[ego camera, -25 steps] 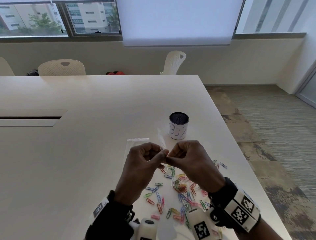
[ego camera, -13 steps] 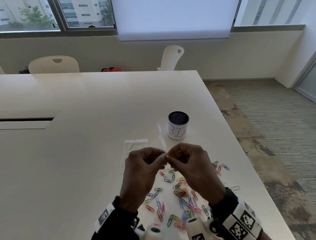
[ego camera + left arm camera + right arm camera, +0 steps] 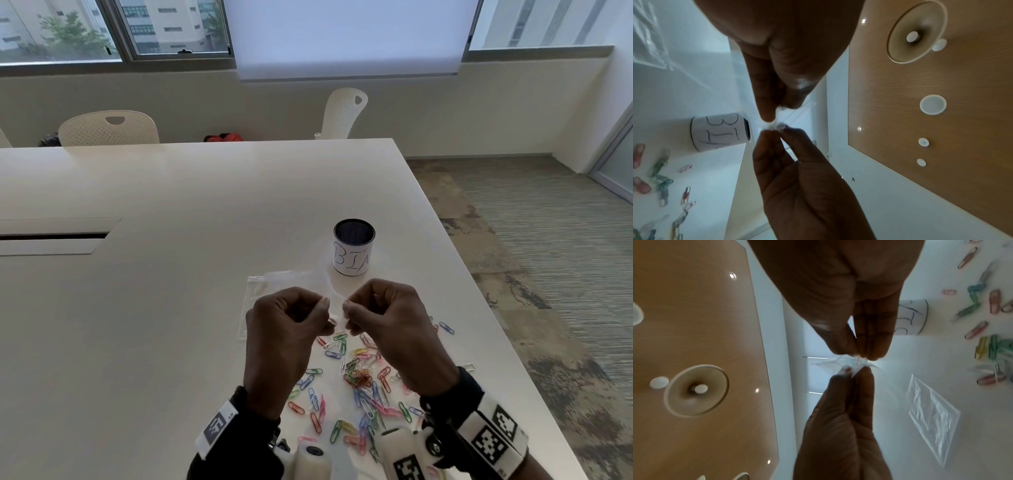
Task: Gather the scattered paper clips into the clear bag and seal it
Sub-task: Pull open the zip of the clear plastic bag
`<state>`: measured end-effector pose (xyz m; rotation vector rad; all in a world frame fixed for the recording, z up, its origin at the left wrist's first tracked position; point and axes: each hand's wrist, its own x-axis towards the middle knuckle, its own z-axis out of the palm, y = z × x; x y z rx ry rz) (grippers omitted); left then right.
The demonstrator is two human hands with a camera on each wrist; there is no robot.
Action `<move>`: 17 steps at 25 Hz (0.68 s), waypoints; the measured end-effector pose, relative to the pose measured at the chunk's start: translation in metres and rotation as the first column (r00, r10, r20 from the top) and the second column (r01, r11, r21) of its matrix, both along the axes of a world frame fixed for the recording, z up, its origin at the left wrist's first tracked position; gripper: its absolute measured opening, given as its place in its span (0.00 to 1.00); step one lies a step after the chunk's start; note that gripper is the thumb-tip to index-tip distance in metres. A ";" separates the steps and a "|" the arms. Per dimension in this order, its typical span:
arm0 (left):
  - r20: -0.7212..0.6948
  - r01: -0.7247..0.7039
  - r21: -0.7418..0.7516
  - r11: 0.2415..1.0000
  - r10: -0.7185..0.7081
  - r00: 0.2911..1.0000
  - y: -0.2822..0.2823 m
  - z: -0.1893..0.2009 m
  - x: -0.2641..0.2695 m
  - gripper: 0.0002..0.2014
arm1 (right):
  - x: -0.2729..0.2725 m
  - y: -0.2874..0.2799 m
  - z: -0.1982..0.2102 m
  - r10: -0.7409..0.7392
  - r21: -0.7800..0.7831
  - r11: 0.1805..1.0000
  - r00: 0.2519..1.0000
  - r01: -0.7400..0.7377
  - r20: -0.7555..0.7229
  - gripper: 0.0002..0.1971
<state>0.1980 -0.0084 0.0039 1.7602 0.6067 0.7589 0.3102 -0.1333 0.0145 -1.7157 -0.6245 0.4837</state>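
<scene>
Both hands hover above the white table, each pinching one side of a small clear bag at its edge. My left hand and right hand sit a finger's width apart, with thin plastic stretched between thumbs and forefingers. The left wrist view shows the pinched plastic; the right wrist view shows the clear bag crumpled between the fingertips. Several coloured paper clips lie scattered on the table under and behind the hands. None shows inside the bag.
A second clear bag lies flat on the table left of the hands. A dark mesh cup labelled BIN stands just beyond them. The table's right edge runs close to the clips. White chairs stand at the far side.
My fingertips, pressed together a second ago, have drawn slightly apart with the plastic between them. The head view has tilted a little.
</scene>
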 end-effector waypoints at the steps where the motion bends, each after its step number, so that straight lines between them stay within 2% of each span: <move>1: -0.030 0.020 0.060 0.998 -0.018 0.999 0.000 0.002 -0.001 0.01 | 0.000 -0.002 0.000 -0.012 -0.061 0.998 0.995 0.018 0.094 0.03; 3: -0.096 0.063 0.170 0.983 -0.048 0.994 -0.003 0.004 -0.003 0.06 | -0.002 -0.003 0.002 0.022 -0.121 0.993 0.964 0.011 0.263 0.07; 6: -0.138 0.101 0.307 0.946 -0.061 0.989 -0.008 0.004 -0.002 0.06 | -0.006 -0.002 0.005 0.062 -0.072 0.997 0.910 -0.035 0.411 0.09; 10: -0.121 0.071 0.360 0.930 -0.029 0.992 -0.011 0.005 0.000 0.03 | -0.007 -0.003 0.006 0.008 -0.027 1.000 0.914 0.004 0.407 0.02; 17: -0.109 -0.068 0.443 0.894 0.129 0.986 -0.018 0.007 0.002 0.11 | -0.002 -0.008 0.007 -0.043 -0.159 0.977 0.869 0.138 0.493 0.08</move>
